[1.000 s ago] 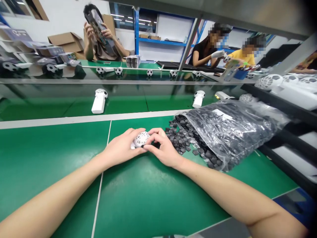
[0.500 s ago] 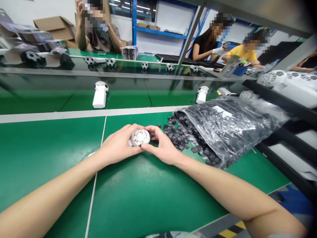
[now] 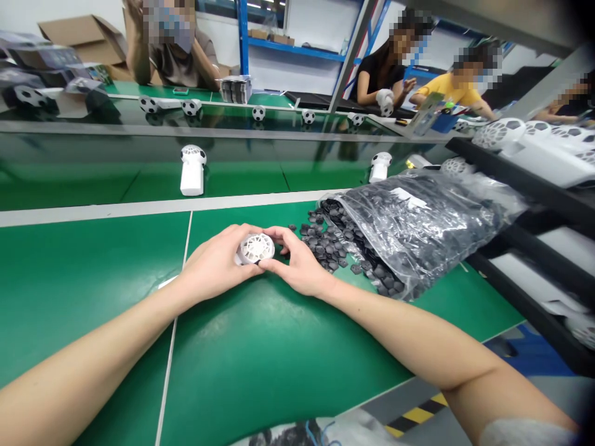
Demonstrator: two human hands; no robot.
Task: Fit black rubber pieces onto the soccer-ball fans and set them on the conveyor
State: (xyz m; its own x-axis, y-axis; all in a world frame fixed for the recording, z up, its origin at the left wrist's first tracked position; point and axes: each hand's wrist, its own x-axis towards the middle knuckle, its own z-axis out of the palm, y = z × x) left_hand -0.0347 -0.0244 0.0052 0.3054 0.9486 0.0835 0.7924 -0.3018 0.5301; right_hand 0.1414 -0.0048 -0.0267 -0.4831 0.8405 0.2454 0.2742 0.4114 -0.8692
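Between my hands is a white handheld fan with a round, football-patterned grille point(image 3: 257, 248) facing up towards me. My left hand point(image 3: 218, 263) is closed round its left side, thumb in front and fingers behind. My right hand point(image 3: 297, 263) grips the right edge of the fan head, thumb at the front and fingertips at the back. A white piece point(image 3: 168, 282) shows beyond my left wrist; I cannot tell whether it is the fan's handle. Just right of my right hand lie loose black five-sided pieces point(image 3: 325, 244), spilling from a clear plastic bag point(image 3: 432, 217).
Beyond the green table point(image 3: 279, 365) runs a dark green conveyor point(image 3: 242, 170) carrying a white football fan point(image 3: 192, 170) and another fan point(image 3: 381, 166). A black rack point(image 3: 534, 186) with white fans stands at the right. Several people work across the line.
The view has shifted slightly, so my hands and the bag appear a little further left and higher. Both hands keep their hold on the fan. Across the line, a co-worker's hands have moved apart.
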